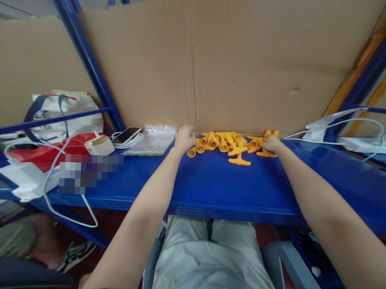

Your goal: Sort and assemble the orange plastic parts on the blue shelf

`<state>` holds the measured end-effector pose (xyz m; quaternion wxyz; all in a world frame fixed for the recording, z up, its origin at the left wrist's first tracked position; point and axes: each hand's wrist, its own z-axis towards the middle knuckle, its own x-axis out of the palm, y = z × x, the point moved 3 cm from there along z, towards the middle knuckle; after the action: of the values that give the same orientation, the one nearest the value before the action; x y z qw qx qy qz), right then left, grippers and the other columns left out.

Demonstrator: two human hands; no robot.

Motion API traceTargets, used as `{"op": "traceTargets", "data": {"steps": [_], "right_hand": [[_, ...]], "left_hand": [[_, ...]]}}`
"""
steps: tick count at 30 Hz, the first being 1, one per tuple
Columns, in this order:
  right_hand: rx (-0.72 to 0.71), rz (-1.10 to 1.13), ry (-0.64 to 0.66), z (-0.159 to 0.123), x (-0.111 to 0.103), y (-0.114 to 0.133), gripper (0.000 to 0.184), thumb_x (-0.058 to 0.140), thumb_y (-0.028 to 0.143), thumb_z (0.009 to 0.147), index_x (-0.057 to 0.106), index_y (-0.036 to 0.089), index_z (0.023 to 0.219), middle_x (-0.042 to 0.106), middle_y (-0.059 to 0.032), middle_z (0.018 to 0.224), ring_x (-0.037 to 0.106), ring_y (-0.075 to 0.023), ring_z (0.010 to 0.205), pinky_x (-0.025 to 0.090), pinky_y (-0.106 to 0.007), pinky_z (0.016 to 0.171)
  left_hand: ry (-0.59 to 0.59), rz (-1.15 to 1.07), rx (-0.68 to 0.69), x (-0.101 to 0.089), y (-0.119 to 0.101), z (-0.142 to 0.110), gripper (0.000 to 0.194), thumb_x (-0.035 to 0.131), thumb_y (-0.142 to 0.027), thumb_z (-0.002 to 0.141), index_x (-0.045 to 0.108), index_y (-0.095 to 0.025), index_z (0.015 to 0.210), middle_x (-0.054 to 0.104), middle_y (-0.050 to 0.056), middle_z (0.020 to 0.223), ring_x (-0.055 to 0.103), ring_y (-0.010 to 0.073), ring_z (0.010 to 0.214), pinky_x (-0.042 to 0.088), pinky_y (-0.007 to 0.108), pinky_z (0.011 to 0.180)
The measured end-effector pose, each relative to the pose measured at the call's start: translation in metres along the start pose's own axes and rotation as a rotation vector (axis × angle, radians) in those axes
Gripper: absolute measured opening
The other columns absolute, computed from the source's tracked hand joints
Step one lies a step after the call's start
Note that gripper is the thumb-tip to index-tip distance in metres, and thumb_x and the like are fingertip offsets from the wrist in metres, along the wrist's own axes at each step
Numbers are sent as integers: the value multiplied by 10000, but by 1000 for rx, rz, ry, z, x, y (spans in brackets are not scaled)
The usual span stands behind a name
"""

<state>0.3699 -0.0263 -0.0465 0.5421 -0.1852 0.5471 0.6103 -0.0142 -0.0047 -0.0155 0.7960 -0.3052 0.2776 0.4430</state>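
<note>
A pile of orange-yellow plastic T-shaped handles [224, 140] lies at the back of the blue shelf, several showing hollow cup-like ends. My left hand [185, 136] is at the pile's left end, beside the nearest pieces; its fingers curl inward, and whatever they hold is hidden. At the right end, my right hand [272, 143] has its fingers closed among the handles, apparently on one of them, with pieces showing just above and below it. One T-shaped handle [240, 160] sticks out in front of the pile, its crossbar toward me.
Left of the pile are a clear plastic bag stack [151, 142], a phone [127, 135] on a coiled white cable, a white charger [100, 146] and a cloth bag [66, 113]. Cardboard [235, 65] stands behind. A white power strip [368, 145] lies right. Another person's leg shows lower left.
</note>
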Motion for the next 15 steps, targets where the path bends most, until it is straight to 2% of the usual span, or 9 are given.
{"op": "traceTargets", "data": {"steps": [2,3,6,8,11,15], "right_hand": [[123,-62,84,-7,-6,8,407,723,314,798,641,145,1159,691,-203,1088,662,-353,1112,499,-448,900],[148,-66,80,-10,-11,12,441,729,324,792,633,144,1183,687,-206,1123,656,-351,1133,505,-431,903],[161,-37,-30,-15,-27,26,569,726,317,787,575,119,1299,666,-224,1231,636,-355,1182,509,-426,937],[105,-2,-138,-15,-35,36,577,688,289,805,548,122,1339,659,-213,1256,624,-353,1198,491,-450,978],[-43,56,-288,-17,-43,54,496,610,274,839,560,145,1315,659,-191,1232,610,-345,1194,466,-468,1004],[-229,142,-392,-28,-50,80,409,553,296,879,582,168,1266,646,-173,1216,599,-322,1170,452,-460,1016]], "left_hand": [[-31,-9,86,-3,-8,1,398,477,-62,844,708,-124,1161,720,131,1234,645,251,1183,494,400,1085],[-46,-15,124,-4,-12,1,398,472,-65,847,707,-126,1162,725,127,1222,646,252,1175,495,411,1084],[-70,-30,208,-7,-19,1,404,463,-86,865,697,-131,1190,736,120,1200,649,250,1161,490,432,1089],[-56,-25,235,-8,-22,0,408,455,-98,883,686,-127,1217,734,123,1211,650,249,1160,487,433,1091],[-15,-4,251,-10,-27,-1,402,443,-113,912,674,-109,1241,723,142,1244,653,249,1167,487,419,1086],[2,-24,321,-13,-35,-3,381,450,-181,957,649,-122,1277,708,143,1287,642,251,1209,472,425,1104]]}}
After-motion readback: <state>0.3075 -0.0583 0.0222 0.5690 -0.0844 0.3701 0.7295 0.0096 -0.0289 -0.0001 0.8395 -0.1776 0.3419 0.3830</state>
